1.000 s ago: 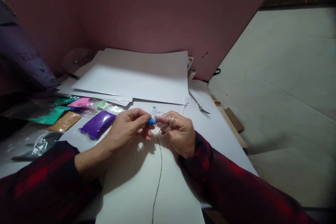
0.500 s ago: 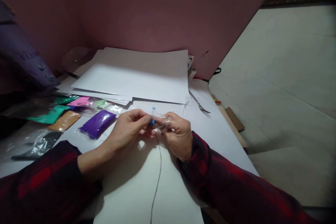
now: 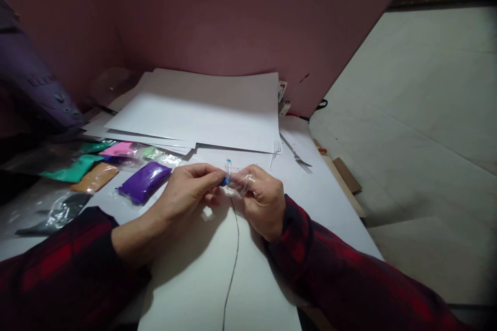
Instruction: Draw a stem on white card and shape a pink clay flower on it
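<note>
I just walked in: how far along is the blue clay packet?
Done: little shows. In hand: both hands, left and right, pinch a clear wrapper with a bit of blue clay between the fingertips. Left: the purple packet, the teal and orange ones lie sealed beside them; the fork lies untouched.

Bare white sheet lies open toward me, crossed only by a thin wire. To my left, clay packets crowd the table. Ahead, stacked paper; a fork lies ahead to my right.
</note>
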`<state>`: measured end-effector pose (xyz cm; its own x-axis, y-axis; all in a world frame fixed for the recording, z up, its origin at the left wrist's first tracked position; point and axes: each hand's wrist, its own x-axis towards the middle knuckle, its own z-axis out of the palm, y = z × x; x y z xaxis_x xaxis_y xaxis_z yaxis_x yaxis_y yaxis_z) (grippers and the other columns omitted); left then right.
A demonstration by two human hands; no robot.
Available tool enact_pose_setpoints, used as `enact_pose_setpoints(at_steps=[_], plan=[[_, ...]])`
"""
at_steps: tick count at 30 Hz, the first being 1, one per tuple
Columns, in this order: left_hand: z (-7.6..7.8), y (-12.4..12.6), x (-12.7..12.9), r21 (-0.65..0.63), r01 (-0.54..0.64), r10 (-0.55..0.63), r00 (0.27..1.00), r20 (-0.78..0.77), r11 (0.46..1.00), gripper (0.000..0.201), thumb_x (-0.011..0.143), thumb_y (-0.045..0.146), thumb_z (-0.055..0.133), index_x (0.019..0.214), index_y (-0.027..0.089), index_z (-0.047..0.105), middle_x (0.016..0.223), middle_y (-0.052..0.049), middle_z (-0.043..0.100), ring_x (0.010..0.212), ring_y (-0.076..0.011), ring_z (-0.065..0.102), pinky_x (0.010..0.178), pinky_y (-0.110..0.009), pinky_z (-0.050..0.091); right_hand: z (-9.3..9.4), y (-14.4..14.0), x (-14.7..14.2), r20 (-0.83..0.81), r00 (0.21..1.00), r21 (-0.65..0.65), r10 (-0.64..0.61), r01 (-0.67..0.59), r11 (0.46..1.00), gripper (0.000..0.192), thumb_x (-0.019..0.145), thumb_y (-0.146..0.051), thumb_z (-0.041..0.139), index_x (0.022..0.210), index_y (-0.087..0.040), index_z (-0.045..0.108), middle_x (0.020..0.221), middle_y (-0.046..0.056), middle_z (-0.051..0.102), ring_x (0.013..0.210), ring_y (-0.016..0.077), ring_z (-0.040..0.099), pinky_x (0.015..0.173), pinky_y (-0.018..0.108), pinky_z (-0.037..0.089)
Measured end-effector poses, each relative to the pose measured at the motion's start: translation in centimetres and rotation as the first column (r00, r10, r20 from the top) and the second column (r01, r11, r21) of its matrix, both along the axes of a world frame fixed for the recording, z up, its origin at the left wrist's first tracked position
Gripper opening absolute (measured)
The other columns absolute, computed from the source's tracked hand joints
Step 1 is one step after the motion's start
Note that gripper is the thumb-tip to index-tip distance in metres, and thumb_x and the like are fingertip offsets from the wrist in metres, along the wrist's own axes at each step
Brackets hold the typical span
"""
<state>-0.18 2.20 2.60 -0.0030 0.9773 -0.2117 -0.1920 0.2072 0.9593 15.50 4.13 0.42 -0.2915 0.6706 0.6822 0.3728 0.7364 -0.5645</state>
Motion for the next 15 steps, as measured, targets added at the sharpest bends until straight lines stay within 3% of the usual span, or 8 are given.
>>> enact_pose_setpoints(at_steps=[5,15], plan=[[0.01,0.1,-0.19,-0.003,-0.004,0.004,1.0,0.019,1.0,0.022,0.072,0.029,0.075,0.062,0.014,0.062,0.051,0.003,0.053,0.045,-0.0065,0.046,0.044,-0.017,0.036,-0.13,-0.06,0.09,-0.038,0.999,0.015,-0.003,0.004,1.0,0.014,0.08,-0.016,0.068,0.092,-0.016,0.075,0.075,0.005,0.065,0.063,0.0132,0.059,0.055,0.028,0.051],[0.05,0.06,-0.16,-0.032,0.03,-0.025,0.987,0.156,0.999,0.018,0.075,0.024,0.072,0.067,0.015,0.058,0.061,0.001,0.062,0.054,-0.0106,0.059,0.059,-0.024,0.052,-0.01,0.12,0.21,-0.14,0.98,-0.109,0.141,-0.157,0.982,0.013,0.081,-0.023,0.069,0.092,-0.021,0.075,0.079,0.005,0.067,0.07,0.0145,0.063,0.061,0.03,0.053]])
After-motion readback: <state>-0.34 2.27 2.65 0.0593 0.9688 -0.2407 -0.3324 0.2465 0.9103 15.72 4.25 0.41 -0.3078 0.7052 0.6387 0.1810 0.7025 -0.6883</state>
